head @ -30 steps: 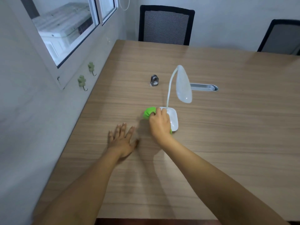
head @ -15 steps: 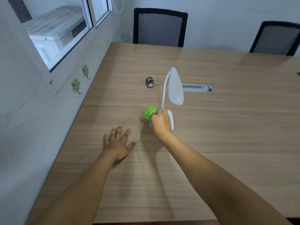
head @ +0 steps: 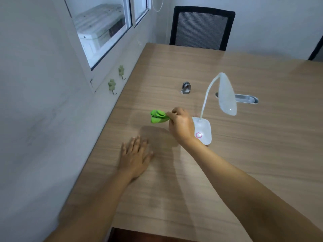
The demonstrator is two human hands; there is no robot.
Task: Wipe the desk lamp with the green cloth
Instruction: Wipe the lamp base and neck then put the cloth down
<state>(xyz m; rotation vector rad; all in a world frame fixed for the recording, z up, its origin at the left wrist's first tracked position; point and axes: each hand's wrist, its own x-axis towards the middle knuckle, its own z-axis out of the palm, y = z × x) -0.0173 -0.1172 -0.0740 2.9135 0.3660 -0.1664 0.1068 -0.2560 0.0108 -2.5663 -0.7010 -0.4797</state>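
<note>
A white desk lamp stands on the wooden table, its square base showing a pink ring and its curved neck holding an oval head over the table. My right hand hovers just left of the base, pinching a bunched green cloth that sticks out to the left, above the tabletop. My left hand lies flat on the table nearer to me, fingers spread, holding nothing.
A small metal ring-shaped object stands behind the lamp, and a metal cable slot is set into the table. A wall with a window and two green hooks runs along the left edge. A black chair stands at the far end.
My right hand has come off the lamp base and moved left with the cloth lifted, uncovering the base. The left hand stays flat on the table.
</note>
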